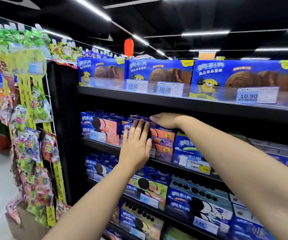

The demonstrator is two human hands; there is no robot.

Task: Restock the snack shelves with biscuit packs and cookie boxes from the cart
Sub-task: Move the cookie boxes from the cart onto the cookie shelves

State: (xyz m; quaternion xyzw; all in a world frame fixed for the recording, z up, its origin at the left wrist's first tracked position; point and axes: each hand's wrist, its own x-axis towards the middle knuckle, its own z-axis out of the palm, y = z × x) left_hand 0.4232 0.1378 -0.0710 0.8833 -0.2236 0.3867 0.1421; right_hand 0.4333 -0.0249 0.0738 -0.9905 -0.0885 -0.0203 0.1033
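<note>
Forearms reach to the second shelf (108, 146): left hand (136, 144) spread flat against the cookie box (164, 135), right hand (165, 120) flat on top. Probably light, stiff cardboard (corners crush easily); hold opposite faces.

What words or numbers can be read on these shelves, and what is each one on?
"10.50": left price tag on the top shelf rail.
"10.50": middle price tag beside it.
"10.90": right price tag, same rail.
"奥利奥": brand on the top-shelf blue box, also on cookie boxes below.
"夹心云朵蛋糕": under the brand on that blue box.
Lower price tags and hanging candy bags: too blurred to read.
</note>
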